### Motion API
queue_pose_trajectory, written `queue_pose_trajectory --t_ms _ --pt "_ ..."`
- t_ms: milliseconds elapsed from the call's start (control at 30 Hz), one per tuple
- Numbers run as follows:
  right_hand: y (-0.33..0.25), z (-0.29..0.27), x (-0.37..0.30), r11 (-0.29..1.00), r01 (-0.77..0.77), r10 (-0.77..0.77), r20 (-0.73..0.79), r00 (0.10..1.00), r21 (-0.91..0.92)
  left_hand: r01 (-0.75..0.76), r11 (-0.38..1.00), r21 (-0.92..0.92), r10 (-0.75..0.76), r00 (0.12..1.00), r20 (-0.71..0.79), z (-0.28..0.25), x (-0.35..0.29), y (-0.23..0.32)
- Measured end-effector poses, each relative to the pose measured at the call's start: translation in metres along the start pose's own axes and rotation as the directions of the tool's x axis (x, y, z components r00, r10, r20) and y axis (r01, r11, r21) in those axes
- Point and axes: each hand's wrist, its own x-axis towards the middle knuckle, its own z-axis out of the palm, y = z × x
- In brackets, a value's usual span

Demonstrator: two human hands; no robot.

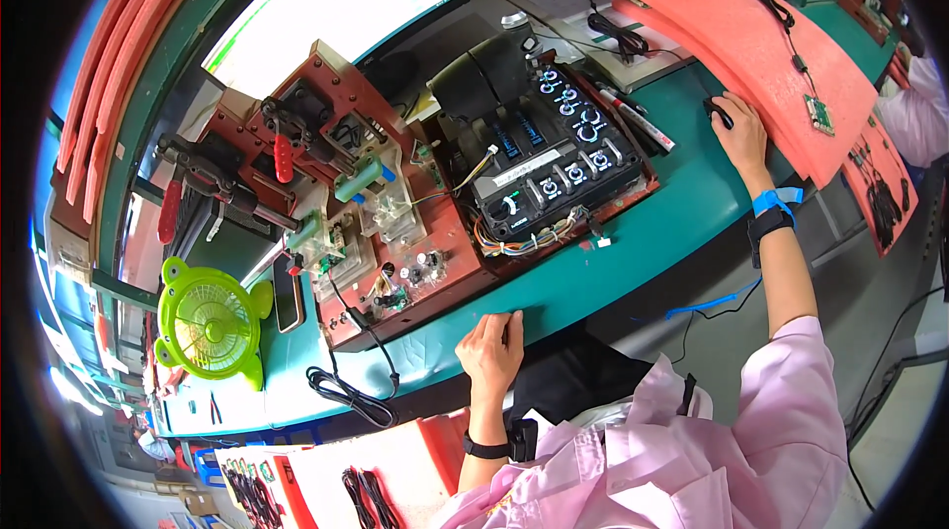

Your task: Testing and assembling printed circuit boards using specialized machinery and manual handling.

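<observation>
My right hand (743, 141) lies over a black computer mouse (720, 114) on the green bench, beside the pink foam sheets, its fingers wrapped round the mouse. At the bench's front edge rests my left hand (491, 349), its fingers curled into a loose fist with nothing visible in them. Left of centre stands a red test fixture (445, 277) with toggle clamps (306, 124) and clear plastic blocks. A black cable (351, 391) runs from it over the bench edge. Beside the fixture is a black control box (554, 183) with lit round dials and bundled coloured wires.
A lit monitor (336, 5) stands behind the fixture. On the left are a green frog-shaped fan (210, 321) and a phone (289, 300). Pink foam (732, 15) at right bears a cabled circuit board (819, 115). A marker (643, 124) lies beside the control box. More foam (415, 470) is below left.
</observation>
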Motion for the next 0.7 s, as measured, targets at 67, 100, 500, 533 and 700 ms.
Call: queue_pose_trajectory --t_ms 67,100,500,533,700 --pt "0.001 0.001 0.000 1.000 0.009 -0.009 -0.006 1.000 0.001 -0.003 1.000 -0.001 0.003 1.000 -0.002 0.001 0.001 0.001" --pt "0.002 0.001 0.000 1.000 0.008 -0.008 -0.007 1.000 0.000 -0.005 1.000 -0.001 0.005 1.000 -0.002 0.001 0.001 0.001" --pt "0.001 0.003 0.005 0.993 0.112 -0.113 0.033 0.993 0.025 0.004 1.000 0.017 -0.004 0.999 -0.041 0.001 0.000 -0.001" --pt "0.001 0.003 0.004 0.996 0.084 -0.084 0.062 0.995 0.000 -0.002 1.000 0.013 0.002 1.000 -0.031 0.002 0.000 -0.002" --pt "-0.014 0.004 0.004 0.997 0.061 -0.058 0.085 0.995 -0.039 -0.020 1.000 0.013 0.020 1.000 -0.014 -0.001 -0.003 -0.004"
